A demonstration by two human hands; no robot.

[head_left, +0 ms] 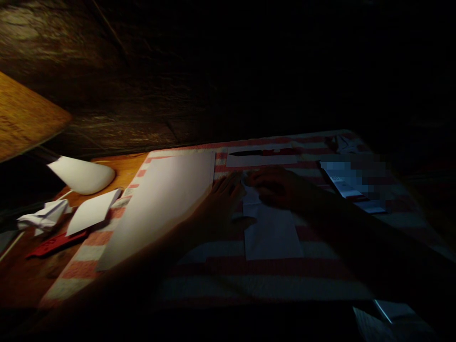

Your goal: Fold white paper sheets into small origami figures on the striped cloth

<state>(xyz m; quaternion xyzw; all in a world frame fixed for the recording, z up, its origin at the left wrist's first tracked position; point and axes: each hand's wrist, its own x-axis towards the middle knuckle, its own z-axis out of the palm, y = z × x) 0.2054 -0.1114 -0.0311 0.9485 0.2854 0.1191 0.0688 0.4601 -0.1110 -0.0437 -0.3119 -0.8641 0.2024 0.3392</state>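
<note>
A narrow piece of white paper (269,235) lies on a striped cloth (221,285), a crease running across it and its far end bunched or folded up. My left hand (226,199) rests along the paper's left side, fingers stretched out flat and the thumb apart, touching the edge. At the far end, my right hand (276,185) has its fingers curled and pressed together on the folded part. Deep shadow hides the exact grip. Left of my hands lies a large white sheet (160,199), partly under my left forearm.
Beyond my hands a dark-bladed knife (245,153) lies on another paper piece (233,160). A lit screen (342,183) is at right. On the left stand a lamp base (83,175), crumpled paper (48,216), a curled sheet (92,213) and a red flat object (53,246).
</note>
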